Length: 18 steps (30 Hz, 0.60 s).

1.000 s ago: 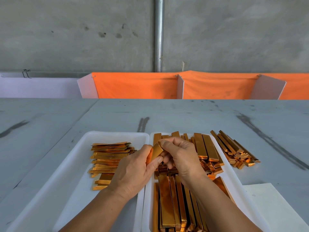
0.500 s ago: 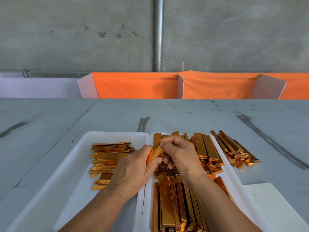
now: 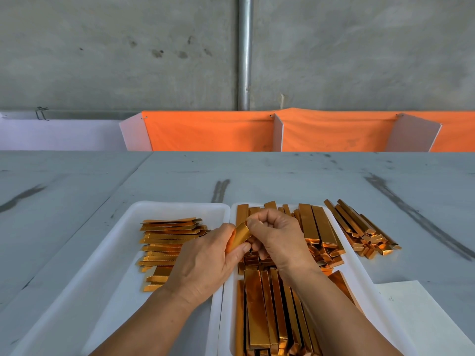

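Note:
Both hands meet over the gap between two white trays. My left hand (image 3: 205, 260) grips a narrow gold carton (image 3: 240, 236) from below, its top end sticking up. My right hand (image 3: 279, 238) pinches that top end with curled fingers. The left tray (image 3: 123, 255) holds a stack of flat gold carton blanks (image 3: 167, 242). The right tray (image 3: 344, 255) holds several folded gold boxes (image 3: 316, 224), lying lengthwise at the back and more of them in front (image 3: 267, 312). My forearms hide part of the right tray's contents.
A loose pile of folded gold boxes (image 3: 359, 229) lies on the grey table (image 3: 231, 176) right of the trays. A white sheet (image 3: 421, 317) lies at the near right. Orange cloth dividers (image 3: 213, 132) and a concrete wall with a metal pipe (image 3: 244, 52) stand behind the table.
Almost nothing moved. My right hand's fingers shifted slightly on the carton's top end; the left hand kept its grip in place.

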Tool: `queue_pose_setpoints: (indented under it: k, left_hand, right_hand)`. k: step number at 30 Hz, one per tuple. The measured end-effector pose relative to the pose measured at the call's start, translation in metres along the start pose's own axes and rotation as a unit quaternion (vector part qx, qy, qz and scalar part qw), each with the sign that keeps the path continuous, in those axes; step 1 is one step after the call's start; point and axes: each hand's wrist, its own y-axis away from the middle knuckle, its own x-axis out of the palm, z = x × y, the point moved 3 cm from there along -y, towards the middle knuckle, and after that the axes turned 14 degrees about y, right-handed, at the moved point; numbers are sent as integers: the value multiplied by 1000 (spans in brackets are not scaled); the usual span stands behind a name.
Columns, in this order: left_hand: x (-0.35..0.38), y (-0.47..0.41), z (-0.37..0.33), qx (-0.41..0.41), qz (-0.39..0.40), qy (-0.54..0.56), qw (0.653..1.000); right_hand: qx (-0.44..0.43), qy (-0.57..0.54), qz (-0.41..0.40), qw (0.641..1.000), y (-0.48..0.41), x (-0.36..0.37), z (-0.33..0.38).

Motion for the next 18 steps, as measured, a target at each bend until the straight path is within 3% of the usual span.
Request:
queue_pose_setpoints:
  k: [12,18]
  left_hand:
    - [1,1,2,11,7,-9,1000]
    - [0,1,2,7,8,-9,1000]
  right_hand:
    - [27,10,18,999,0,-3,1]
    - [-1,35,26,999,1,-5,3]
